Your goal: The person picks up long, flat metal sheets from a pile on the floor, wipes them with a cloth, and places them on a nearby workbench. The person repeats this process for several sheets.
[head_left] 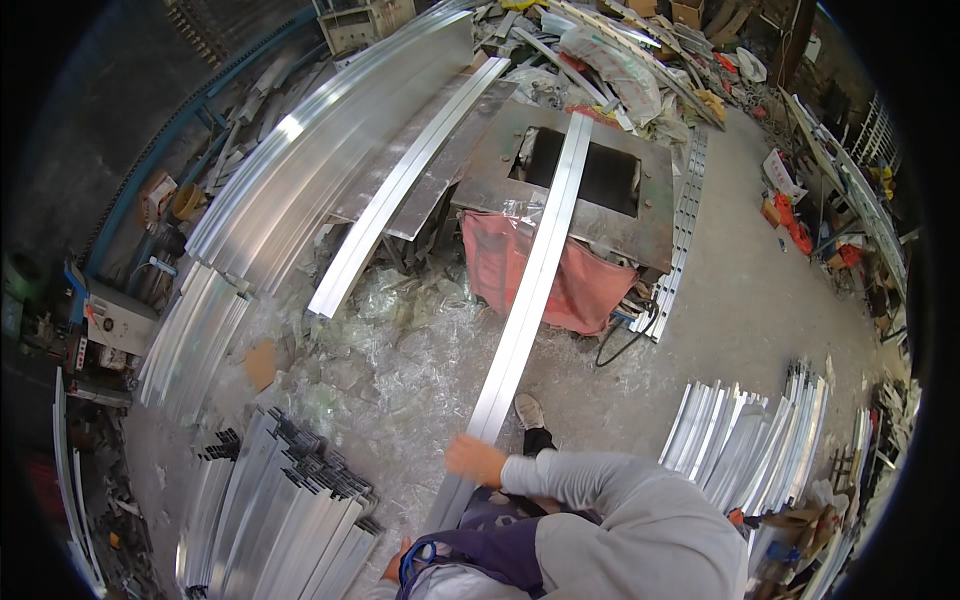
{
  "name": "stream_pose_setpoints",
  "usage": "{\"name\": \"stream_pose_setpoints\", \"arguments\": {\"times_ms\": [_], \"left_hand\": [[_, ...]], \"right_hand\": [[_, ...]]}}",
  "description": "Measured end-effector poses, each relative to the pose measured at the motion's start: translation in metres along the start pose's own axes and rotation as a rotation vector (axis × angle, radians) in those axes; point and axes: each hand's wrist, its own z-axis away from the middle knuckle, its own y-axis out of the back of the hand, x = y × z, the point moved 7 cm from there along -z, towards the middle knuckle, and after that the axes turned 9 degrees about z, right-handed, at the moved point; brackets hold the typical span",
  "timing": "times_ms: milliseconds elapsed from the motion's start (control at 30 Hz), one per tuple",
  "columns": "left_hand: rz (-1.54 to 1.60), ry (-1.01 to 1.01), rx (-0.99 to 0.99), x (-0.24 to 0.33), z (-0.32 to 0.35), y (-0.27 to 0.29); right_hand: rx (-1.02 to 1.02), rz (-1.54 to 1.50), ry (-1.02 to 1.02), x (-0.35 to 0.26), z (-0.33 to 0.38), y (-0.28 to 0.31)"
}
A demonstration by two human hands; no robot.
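Currently my right grip (476,461) is overlapping the aluminium profile (537,270); I'm not making out whether it or my left grip (397,562) is pinching. The profile is crossing the worktop (656,228), perhaps risking skidding if I'm steadying unevenly.

No lettering is coming through legibly: a white package (784,175) at the right is showing red print, and a pale sack (625,80) at the top is carrying faint, unreadable marks.

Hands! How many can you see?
2: the right hand is at the long aluminium profile, and the left hand, partly hidden, is near the lower edge. No others show.
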Motion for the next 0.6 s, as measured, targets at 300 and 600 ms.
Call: {"name": "stream_pose_setpoints", "arguments": {"times_ms": [300,600], "left_hand": [[-0.024,0.032,-0.193,0.002,-0.006,0.002],[-0.362,-0.267,-0.178,0.457,-0.046,-0.168]], "right_hand": [[0.088,-0.151,0.123,-0.003,0.019,0.054],[0.213,0.372,-0.158,0.341,0.020,0.145]]}}
